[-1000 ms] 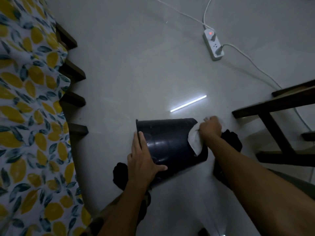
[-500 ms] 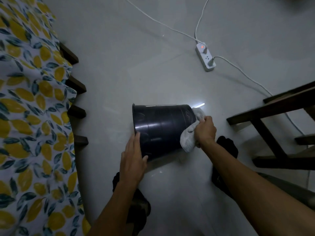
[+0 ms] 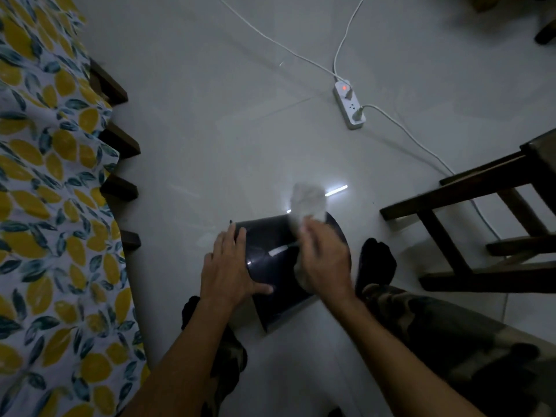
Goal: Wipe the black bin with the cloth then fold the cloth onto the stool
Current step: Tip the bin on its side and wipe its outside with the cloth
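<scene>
The black bin (image 3: 270,251) lies tilted on its side on the pale floor between my feet. My left hand (image 3: 230,269) presses flat against its left wall, fingers spread, steadying it. My right hand (image 3: 325,257) is closed on the white cloth (image 3: 308,203), which sticks up blurred above the bin's far edge and also shows under my palm against the bin. The dark wooden stool (image 3: 481,212) stands to the right, its seat partly cut off by the frame edge.
A bed with a lemon-print sheet (image 3: 45,206) and dark wooden slats (image 3: 120,188) runs along the left. A white power strip (image 3: 349,105) with cables lies on the floor beyond the bin. My black-socked feet (image 3: 376,263) flank the bin.
The bin has been turned and pulled closer to me. My right hand with the cloth moved up from the bin's right end over its top. My left hand shifted back onto the wall.
</scene>
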The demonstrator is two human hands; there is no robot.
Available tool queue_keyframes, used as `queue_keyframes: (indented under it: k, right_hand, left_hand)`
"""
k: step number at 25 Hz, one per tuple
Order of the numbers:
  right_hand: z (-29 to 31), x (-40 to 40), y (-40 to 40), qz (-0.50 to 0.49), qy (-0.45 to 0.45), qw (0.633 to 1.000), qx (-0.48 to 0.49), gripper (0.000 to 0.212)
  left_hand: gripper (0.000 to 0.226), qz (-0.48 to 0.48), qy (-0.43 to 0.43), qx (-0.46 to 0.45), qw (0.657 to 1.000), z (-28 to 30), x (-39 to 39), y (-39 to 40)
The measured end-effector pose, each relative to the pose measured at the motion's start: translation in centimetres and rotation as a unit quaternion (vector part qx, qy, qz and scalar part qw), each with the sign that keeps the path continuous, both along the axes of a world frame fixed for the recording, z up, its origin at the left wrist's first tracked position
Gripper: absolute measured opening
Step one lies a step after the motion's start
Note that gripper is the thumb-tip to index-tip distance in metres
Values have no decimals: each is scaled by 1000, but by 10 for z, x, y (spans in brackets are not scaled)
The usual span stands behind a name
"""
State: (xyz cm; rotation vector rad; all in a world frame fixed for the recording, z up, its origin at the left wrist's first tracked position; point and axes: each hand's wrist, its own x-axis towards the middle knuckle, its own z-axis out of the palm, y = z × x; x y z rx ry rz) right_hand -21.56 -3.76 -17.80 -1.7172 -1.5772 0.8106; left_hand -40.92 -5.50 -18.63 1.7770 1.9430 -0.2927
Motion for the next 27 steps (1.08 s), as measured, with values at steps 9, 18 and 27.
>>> queue_keyframes:
  k: [9,18,27]
  right_hand:
    - [-89,-47,-24,182,-265,945,-56,47]
    - [-99,113,62,-147,-200,943,-221,30]
    - [-78,78,49,-197,-18,963,-183,32]
  left_hand:
    - [161,-7,-87,-39,995,-48,-4,-20]
    - [162,-15,-50,-43,998,-27,7,-11]
    - [154,164,-225,-70,958,-21,16,-10]
